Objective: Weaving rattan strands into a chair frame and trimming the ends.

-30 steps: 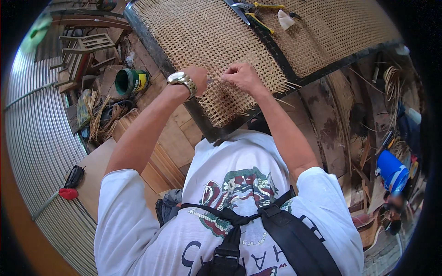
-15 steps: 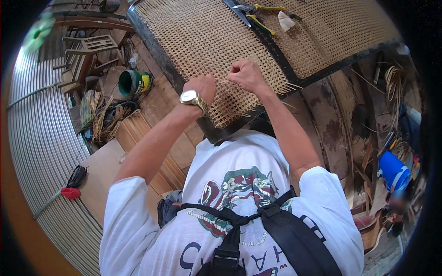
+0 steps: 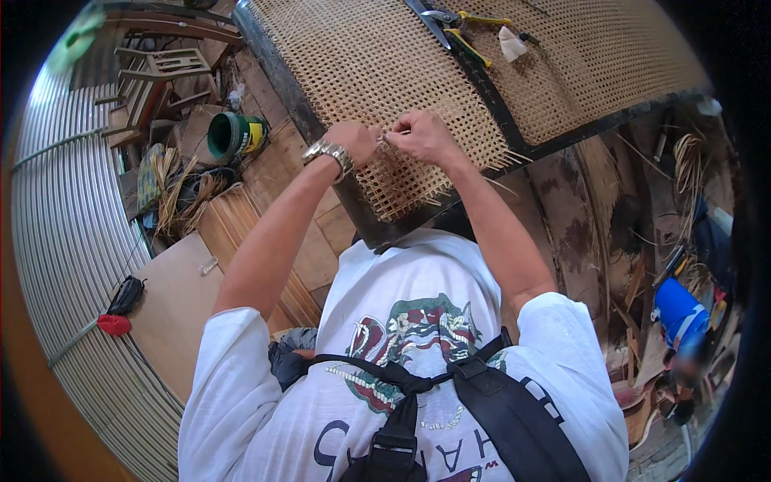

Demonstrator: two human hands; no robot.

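Note:
A panel of woven cane webbing (image 3: 353, 76) in a black frame (image 3: 376, 233) lies in front of me, with loose strand ends at its near edge. Over its near part, my left hand (image 3: 352, 145), wearing a metal watch, is closed with its fingers curled. My right hand (image 3: 423, 138) is closed in a pinch close beside it, knuckles up. Between the fingertips a thin pale cane strand (image 3: 382, 137) shows only in part; the fingers hide the rest.
Snips (image 3: 438, 20) with yellow handles and a white lump (image 3: 511, 44) lie on the webbing's far side. A green bucket (image 3: 229, 136) and wooden chairs (image 3: 165, 68) are at the left. A blue container (image 3: 683, 313) and a coil of cane strands (image 3: 688, 157) are at the right.
My right hand has moved slightly left and my left hand has turned, so the two fingertips are closer together. The view has shifted a little.

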